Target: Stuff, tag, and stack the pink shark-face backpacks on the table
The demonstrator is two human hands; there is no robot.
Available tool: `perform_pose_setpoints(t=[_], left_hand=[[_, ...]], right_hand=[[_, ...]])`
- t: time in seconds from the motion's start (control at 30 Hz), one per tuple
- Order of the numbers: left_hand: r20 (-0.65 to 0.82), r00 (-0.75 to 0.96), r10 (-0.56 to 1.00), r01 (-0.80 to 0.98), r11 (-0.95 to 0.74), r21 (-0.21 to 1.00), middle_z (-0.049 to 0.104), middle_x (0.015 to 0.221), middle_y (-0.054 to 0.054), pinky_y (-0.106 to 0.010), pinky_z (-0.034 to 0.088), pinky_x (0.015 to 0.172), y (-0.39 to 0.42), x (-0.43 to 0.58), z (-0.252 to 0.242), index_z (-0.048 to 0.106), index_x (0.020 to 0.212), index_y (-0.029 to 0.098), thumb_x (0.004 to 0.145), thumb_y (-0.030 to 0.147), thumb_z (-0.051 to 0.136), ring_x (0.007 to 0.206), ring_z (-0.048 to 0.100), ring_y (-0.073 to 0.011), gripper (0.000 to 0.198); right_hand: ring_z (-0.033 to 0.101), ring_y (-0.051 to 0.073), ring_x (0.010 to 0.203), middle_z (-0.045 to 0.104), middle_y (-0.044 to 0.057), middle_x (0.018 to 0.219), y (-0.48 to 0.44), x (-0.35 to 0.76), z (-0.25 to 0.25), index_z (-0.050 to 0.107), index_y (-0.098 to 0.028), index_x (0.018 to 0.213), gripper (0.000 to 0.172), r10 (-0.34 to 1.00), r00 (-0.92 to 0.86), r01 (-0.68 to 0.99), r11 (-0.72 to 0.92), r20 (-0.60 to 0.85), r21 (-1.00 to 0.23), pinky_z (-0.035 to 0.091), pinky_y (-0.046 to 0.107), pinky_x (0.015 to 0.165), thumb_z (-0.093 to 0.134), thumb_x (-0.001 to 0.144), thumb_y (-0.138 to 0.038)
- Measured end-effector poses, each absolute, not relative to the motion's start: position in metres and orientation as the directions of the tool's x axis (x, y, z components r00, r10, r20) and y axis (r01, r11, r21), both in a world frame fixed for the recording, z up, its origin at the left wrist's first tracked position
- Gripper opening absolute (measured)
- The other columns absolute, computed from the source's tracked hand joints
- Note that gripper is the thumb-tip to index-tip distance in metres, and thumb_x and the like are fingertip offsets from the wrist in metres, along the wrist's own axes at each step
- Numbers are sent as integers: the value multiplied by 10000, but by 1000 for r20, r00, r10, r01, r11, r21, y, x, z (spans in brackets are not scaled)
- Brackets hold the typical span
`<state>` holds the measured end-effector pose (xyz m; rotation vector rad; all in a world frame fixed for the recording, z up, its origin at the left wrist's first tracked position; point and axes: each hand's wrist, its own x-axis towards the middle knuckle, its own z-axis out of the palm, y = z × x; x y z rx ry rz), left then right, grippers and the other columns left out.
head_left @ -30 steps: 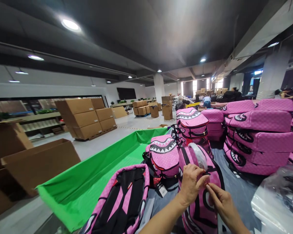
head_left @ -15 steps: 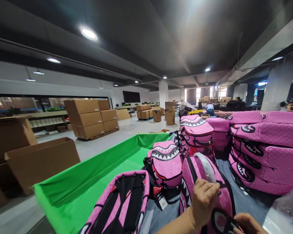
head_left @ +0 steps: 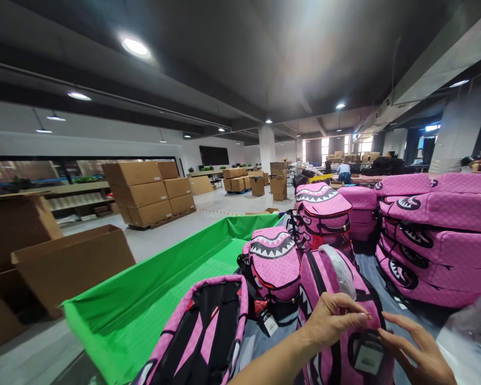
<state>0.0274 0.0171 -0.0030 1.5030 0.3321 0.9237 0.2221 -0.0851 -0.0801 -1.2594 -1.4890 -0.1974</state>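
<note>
Spreading the left grip [head_left: 332, 321] wide over the front of a pink shark-print backpack [head_left: 319, 283] at the bottom centre of the frame, holding nothing that shows. Opening the right grip [head_left: 417, 348] just as wide at the lower right of the frame, close beside a black-rimmed label patch [head_left: 364, 355] on the same backpack, with no hold on anything. Leaving unclear whether either palm is touching the fabric.

Keeping a clear plastic sleeve [head_left: 340, 270] wrapped around the backpack's top, probably as protection. Showing a black-backed pink backpack [head_left: 200, 334] lying flat at the lower centre of the frame, straps facing up, likely for easy reach. Resting a second shark-mouthed backpack [head_left: 273, 262] just beyond, a white hang tag [head_left: 270, 323] dangling near its base. Spreading grey-blue sheeting [head_left: 379, 283] beneath the bags, hiding whatever is carrying them.

Piling flat pink backpacks [head_left: 436, 235] into a tall stack at the right of the frame, probably for steadiness. Stretching a green-lined bin [head_left: 156, 262] across the lower left, with open cardboard cartons [head_left: 72, 262] just past its far edge. Stacking brown cartons on a pallet [head_left: 144, 195] on the pale floor at the left of the frame. Receding toward a concrete column [head_left: 266, 149], a co-worker in blue [head_left: 343, 172], and bright windows [head_left: 324, 149], under a dark ceiling dotted with round lights [head_left: 135, 47].
</note>
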Motion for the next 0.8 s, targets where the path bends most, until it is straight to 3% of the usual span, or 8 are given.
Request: perform_pose_setpoints(t=[0.1, 0.17, 0.27, 0.37, 0.43, 0.5, 0.67, 0.8], left_hand=[[273, 687, 673, -280, -102, 955, 664, 672, -38, -259, 477, 649, 13, 27, 3, 813, 779, 128, 593, 700, 862, 637, 556, -122, 603], [251, 681, 688, -254, -100, 962, 629, 634, -20, -240, 435, 601, 12, 25, 7, 798, 747, 125, 573, 713, 861, 601, 517, -103, 617], [237, 679, 694, -227, -108, 968, 638, 638, -23, -251, 427, 619, 12, 21, 13, 792, 738, 128, 584, 703, 857, 620, 525, -115, 599], [196, 697, 690, -238, -35, 971, 680, 688, -34, -277, 452, 707, 14, 18, 16, 799, 754, 135, 586, 651, 878, 676, 560, -134, 549], [175, 697, 695, -235, -8, 972, 674, 687, -24, -270, 430, 715, 15, 16, 17, 799, 758, 136, 582, 618, 892, 680, 545, -125, 522], [176, 702, 691, -218, -27, 976, 655, 679, -16, -270, 412, 710, 16, 14, 16, 792, 755, 134, 589, 623, 885, 679, 529, -123, 525], [224, 725, 651, -105, -217, 971, 614, 704, -13, -261, 393, 669, 19, 12, 11, 755, 756, 135, 696, 641, 792, 691, 495, -129, 511], [247, 737, 629, -25, -339, 940, 608, 730, -10, -239, 382, 637, 19, 15, 8, 734, 778, 138, 797, 497, 736, 695, 494, -124, 359]], right_hand=[[715, 249, 1001, 791, 36, 1072, -87, 228, -54, 777, -395, 1156, 291, 460, 9, 927, 328, 888, -179, 497, 394, 909, 565, 979, -301], [728, 209, 907, 799, 26, 1017, -88, 223, -37, 763, -362, 1159, 282, 412, -62, 946, 314, 909, -78, 507, 345, 852, 570, 980, -262], [753, 198, 826, 802, 38, 993, -83, 202, -24, 734, -294, 1043, 173, 495, 140, 847, 389, 858, -362, 576, 303, 788, 612, 973, -395], [732, 204, 618, 795, 66, 900, -73, 180, -20, 664, -252, 1018, 383, 726, 379, 483, 374, 574, -792, 603, 307, 566, 585, 933, -617], [695, 211, 533, 771, 66, 797, -68, 170, -18, 641, -235, 971, 490, 825, 413, 213, 325, 386, -921, 564, 303, 441, 623, 858, -711], [677, 210, 533, 733, 52, 695, -66, 167, -16, 669, -217, 893, 522, 860, 383, 114, 319, 338, -941, 552, 290, 429, 685, 794, -729], [681, 192, 679, 731, 58, 761, -70, 177, -17, 770, -214, 784, 392, 853, 253, 265, 391, 455, -881, 586, 259, 574, 764, 781, -606], [668, 181, 681, 714, 56, 765, -73, 184, -23, 791, -217, 821, 371, 828, 241, 301, 432, 506, -850, 590, 257, 613, 778, 781, -586]])
